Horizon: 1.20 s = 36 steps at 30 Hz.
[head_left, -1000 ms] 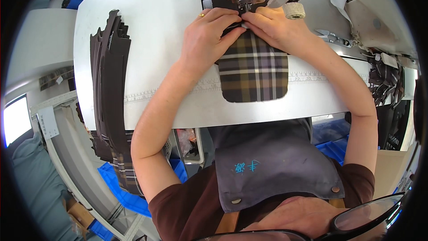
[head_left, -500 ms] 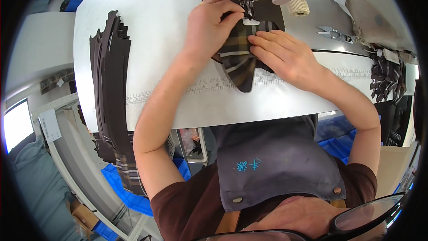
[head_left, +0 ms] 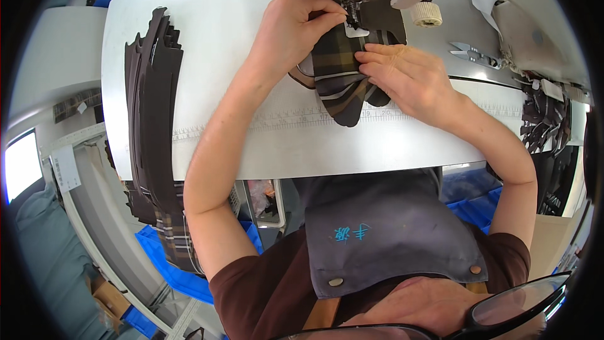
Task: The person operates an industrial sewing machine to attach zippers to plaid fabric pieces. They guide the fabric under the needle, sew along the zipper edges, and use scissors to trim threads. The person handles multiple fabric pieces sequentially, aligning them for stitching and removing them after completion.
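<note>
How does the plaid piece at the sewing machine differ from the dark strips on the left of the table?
The plaid piece shows brown, dark and pale checks; the dark strips look plain dark brown. The plaid piece is gathered into folds toward the person, while the dark strips lie long in a stack. The right hand rests on the plaid piece; the dark strips are untouched. Both lie at least partly on the white table.
</note>
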Each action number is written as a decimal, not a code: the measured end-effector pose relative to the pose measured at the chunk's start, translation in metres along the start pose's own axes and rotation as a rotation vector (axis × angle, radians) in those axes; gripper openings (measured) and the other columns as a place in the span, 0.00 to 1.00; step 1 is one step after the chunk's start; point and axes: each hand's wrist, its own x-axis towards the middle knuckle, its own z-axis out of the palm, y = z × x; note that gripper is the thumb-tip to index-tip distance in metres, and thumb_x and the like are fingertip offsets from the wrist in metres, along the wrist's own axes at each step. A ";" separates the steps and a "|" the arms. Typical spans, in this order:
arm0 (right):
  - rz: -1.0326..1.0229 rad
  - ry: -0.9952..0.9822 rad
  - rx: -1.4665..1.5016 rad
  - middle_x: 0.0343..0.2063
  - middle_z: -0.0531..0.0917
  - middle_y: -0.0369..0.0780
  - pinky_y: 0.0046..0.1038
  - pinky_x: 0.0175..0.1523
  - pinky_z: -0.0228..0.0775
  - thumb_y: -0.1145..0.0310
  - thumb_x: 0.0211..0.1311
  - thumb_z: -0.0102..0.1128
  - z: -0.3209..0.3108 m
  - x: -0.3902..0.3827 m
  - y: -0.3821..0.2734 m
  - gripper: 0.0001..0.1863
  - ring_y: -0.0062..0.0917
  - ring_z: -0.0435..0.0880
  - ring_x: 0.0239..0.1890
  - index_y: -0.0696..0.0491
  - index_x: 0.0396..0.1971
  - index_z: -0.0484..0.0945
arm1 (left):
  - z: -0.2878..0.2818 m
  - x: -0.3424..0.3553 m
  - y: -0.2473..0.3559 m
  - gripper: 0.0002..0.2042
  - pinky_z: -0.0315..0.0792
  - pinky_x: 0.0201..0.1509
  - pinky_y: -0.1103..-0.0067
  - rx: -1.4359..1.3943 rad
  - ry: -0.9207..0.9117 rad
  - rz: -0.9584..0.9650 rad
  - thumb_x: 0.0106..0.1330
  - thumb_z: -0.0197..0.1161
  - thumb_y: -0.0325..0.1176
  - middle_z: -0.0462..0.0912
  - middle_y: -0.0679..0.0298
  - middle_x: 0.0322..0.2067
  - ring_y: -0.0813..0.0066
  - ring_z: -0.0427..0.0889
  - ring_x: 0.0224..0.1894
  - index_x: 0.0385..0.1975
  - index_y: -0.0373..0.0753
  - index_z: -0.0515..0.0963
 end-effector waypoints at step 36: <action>0.166 -0.131 -0.082 0.45 0.80 0.36 0.27 0.44 0.73 0.77 0.46 0.58 -0.004 0.012 0.019 0.18 0.30 0.78 0.42 0.55 0.42 0.78 | 0.015 -0.016 -0.024 0.11 0.75 0.34 0.77 0.494 0.195 0.591 0.47 0.62 0.22 0.79 0.70 0.33 0.70 0.79 0.32 0.31 0.40 0.82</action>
